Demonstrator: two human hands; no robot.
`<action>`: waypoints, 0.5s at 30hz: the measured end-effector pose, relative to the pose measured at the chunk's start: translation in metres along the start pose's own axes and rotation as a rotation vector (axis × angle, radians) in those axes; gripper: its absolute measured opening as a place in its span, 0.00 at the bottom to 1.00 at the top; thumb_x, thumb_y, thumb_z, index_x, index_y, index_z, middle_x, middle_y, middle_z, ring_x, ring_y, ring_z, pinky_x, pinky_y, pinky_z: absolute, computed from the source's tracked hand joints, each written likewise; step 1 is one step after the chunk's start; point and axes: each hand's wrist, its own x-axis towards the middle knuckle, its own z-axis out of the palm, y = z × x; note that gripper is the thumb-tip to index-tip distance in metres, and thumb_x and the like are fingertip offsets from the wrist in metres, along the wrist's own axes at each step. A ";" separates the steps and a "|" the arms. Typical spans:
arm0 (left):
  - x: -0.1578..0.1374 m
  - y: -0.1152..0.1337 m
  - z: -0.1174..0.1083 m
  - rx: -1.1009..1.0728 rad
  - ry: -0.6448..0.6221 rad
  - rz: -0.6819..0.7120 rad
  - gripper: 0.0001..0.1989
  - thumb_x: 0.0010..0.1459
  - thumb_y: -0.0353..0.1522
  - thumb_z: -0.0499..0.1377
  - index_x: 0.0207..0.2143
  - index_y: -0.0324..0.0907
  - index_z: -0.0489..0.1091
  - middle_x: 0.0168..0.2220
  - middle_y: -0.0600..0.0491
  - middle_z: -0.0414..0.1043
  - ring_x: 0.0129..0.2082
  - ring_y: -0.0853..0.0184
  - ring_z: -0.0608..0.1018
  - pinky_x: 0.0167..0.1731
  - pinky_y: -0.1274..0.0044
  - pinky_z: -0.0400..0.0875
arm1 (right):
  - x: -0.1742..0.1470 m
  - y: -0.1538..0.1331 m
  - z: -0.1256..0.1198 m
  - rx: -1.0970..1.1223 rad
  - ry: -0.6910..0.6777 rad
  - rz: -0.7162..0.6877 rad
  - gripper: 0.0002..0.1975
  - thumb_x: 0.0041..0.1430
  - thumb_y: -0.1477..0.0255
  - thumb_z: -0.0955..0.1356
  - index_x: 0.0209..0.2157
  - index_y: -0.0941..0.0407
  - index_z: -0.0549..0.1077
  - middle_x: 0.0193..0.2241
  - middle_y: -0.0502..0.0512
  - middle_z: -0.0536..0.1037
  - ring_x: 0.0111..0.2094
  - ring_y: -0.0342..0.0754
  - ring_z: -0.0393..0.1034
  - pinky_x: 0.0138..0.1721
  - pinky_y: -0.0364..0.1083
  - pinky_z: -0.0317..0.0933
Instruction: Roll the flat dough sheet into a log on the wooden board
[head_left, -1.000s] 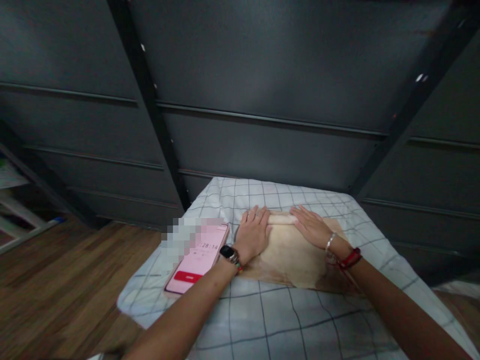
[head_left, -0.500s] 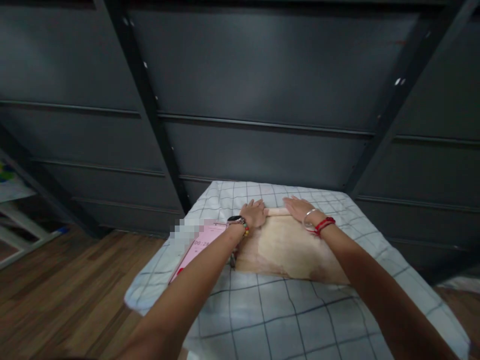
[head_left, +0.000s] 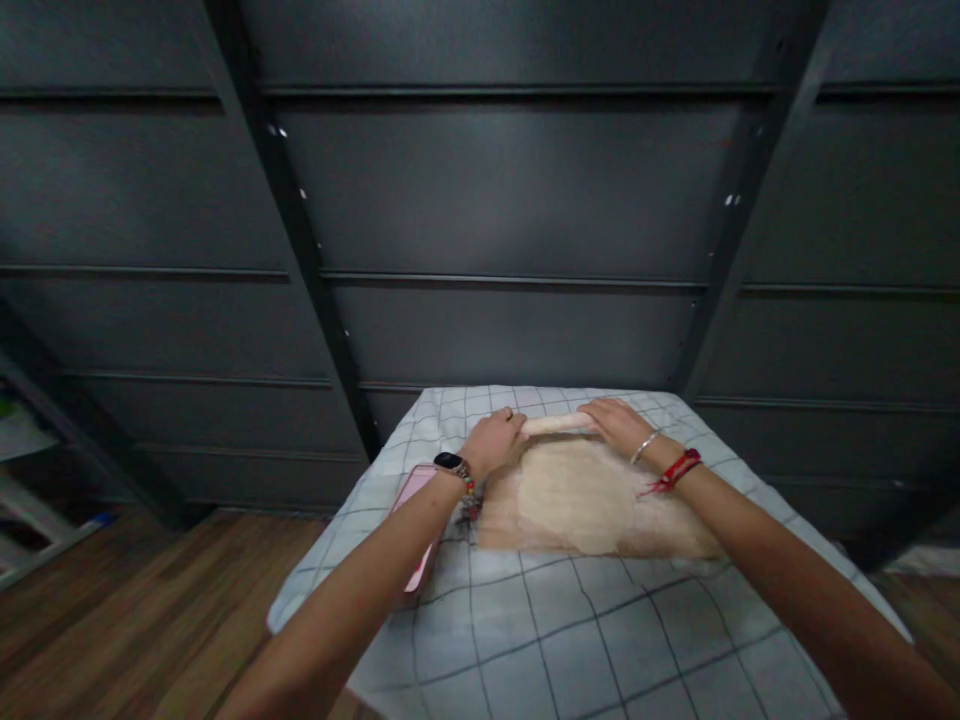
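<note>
A pale rolling pin [head_left: 556, 424] lies crosswise near the far edge of a wooden board [head_left: 501, 520], seemingly just above or on it. My left hand [head_left: 496, 440] is wrapped round its left end. Curled over the right end are the fingers of my right hand [head_left: 616, 425]. Nearer to me on the board spreads a thin, flat sheet of dough [head_left: 574, 495], with whitish dusting, probably flour, beside it. Where the pin's ends pass under my fingers, they are hidden.
A white checked cloth [head_left: 555, 640] covers the table. Left of the board, partly behind my left forearm, lies a phone in a pink case [head_left: 411, 488]. A dark panelled wall [head_left: 517, 190] rises just behind the table. Wooden floor [head_left: 217, 580] shows at left.
My hands have gone from lying flat over the rolling pin to fingers curled round its ends. The pin now sits slightly tilted, its right end farther away. The camera view has shifted.
</note>
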 end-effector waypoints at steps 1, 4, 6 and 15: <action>-0.002 -0.001 -0.006 -0.009 0.026 0.015 0.15 0.64 0.37 0.47 0.48 0.42 0.66 0.45 0.46 0.67 0.43 0.63 0.73 0.43 0.73 0.67 | -0.003 0.000 -0.007 0.024 0.001 -0.008 0.19 0.61 0.74 0.61 0.53 0.60 0.68 0.49 0.64 0.72 0.51 0.54 0.65 0.53 0.53 0.56; -0.010 0.001 -0.010 -0.091 -0.012 0.079 0.14 0.64 0.36 0.47 0.46 0.42 0.67 0.44 0.47 0.67 0.43 0.64 0.73 0.45 0.74 0.66 | -0.018 -0.004 -0.015 0.130 -0.076 -0.066 0.19 0.62 0.71 0.60 0.54 0.58 0.67 0.50 0.61 0.72 0.50 0.52 0.66 0.52 0.51 0.58; -0.016 0.003 -0.002 -0.158 -0.080 0.119 0.13 0.63 0.35 0.49 0.46 0.42 0.67 0.44 0.48 0.67 0.45 0.65 0.72 0.48 0.75 0.65 | -0.030 -0.008 -0.010 0.183 -0.131 -0.101 0.19 0.63 0.69 0.59 0.53 0.57 0.68 0.49 0.60 0.73 0.49 0.51 0.67 0.52 0.51 0.59; -0.004 0.015 0.024 -0.104 -0.044 -0.137 0.18 0.64 0.33 0.45 0.54 0.42 0.60 0.49 0.45 0.67 0.49 0.63 0.71 0.47 0.73 0.65 | -0.030 -0.022 0.032 0.157 -0.094 0.118 0.27 0.67 0.64 0.51 0.60 0.61 0.61 0.57 0.63 0.66 0.58 0.50 0.59 0.59 0.50 0.52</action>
